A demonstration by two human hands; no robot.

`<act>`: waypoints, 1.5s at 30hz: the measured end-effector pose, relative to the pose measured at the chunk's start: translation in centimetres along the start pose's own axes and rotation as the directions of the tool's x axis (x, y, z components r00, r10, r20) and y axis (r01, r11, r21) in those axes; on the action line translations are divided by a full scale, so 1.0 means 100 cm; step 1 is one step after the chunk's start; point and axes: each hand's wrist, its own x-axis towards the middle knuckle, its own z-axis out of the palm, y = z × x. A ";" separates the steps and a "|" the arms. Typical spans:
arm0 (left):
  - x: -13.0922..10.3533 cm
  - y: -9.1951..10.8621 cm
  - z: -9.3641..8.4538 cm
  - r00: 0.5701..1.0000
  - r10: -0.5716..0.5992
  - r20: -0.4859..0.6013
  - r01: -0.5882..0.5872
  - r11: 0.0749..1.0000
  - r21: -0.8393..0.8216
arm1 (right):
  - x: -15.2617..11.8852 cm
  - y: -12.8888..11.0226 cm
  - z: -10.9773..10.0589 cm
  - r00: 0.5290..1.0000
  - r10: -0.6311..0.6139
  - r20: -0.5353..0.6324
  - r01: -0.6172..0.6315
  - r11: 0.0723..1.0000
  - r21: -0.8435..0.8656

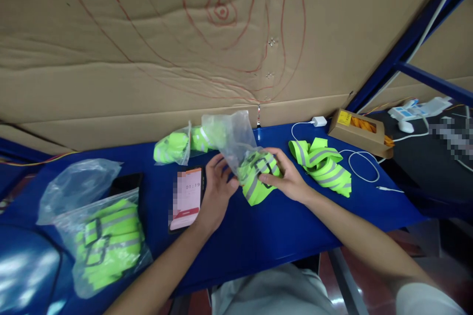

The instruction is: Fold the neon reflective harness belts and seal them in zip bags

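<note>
My right hand [290,177] is closed around a bundled neon-green reflective vest [254,194] made of straps with grey stripes and a black buckle. The upper part of the bundle lies in the mouth of a clear plastic bag [240,130], which stretches up and away from me. At the bag's left edge is my left hand [217,194], its fingers curled and its thumb against the plastic. To the right, a loose tangle of the same green reflective strap [325,165] rests on the blue table. The fingertips under the vest are hidden.
Bagged green vests lie at the back [172,147] and at the front left [111,241]. An empty plastic bag [77,187] and a phone [186,199] are left of my hands. A cardboard box [356,133], a white cable [364,167] and a cardboard wall [148,59] border the blue table [254,241].
</note>
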 end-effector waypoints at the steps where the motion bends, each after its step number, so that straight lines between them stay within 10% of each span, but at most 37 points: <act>1: 0.000 -0.001 0.002 0.993 -0.110 0.051 0.114 0.990 -0.082 | -0.002 0.001 0.001 0.998 -0.052 0.026 0.054 0.995 -0.079; 4: -0.003 -0.003 0.007 0.945 -0.296 0.140 0.317 0.935 -0.159 | -0.007 0.002 0.008 0.985 -0.150 0.090 0.169 0.948 -0.270; 9: -0.008 -0.010 0.013 0.961 -0.277 0.011 0.278 0.959 -0.053 | -0.009 0.000 0.022 0.996 -0.088 -0.007 0.085 0.985 -0.149; 14: -0.004 -0.007 0.013 0.945 -0.326 0.002 0.323 0.936 -0.141 | -0.002 0.002 0.031 0.964 0.242 -0.112 -0.217 0.955 0.204; 18: -0.001 0.002 0.008 0.909 -0.415 0.037 0.407 0.863 -0.299 | 0.007 0.000 0.027 0.888 0.455 0.065 -0.457 0.856 0.243; 24: -0.002 0.000 0.003 0.879 -0.467 0.101 0.464 0.787 -0.407 | 0.011 -0.004 0.031 0.971 0.201 -0.131 -0.207 0.978 -0.033; 27: -0.004 -0.003 0.006 0.874 -0.469 0.128 0.475 0.766 -0.433 | 0.009 -0.002 0.036 0.945 0.243 -0.217 -0.210 0.964 0.165; 33: 0.000 0.005 0.007 0.898 -0.430 0.092 0.420 0.779 -0.465 | 0.003 -0.005 0.035 0.931 0.364 0.028 -0.320 0.775 0.544; 40: 0.006 0.002 -0.004 0.906 -0.419 0.058 0.398 0.799 -0.451 | 0.000 0.004 0.033 0.885 0.378 0.271 -0.465 0.747 0.475; 45: 0.002 -0.003 -0.002 0.909 -0.405 0.103 0.408 0.811 -0.420 | -0.001 0.008 0.034 0.899 0.366 0.241 -0.437 0.727 0.530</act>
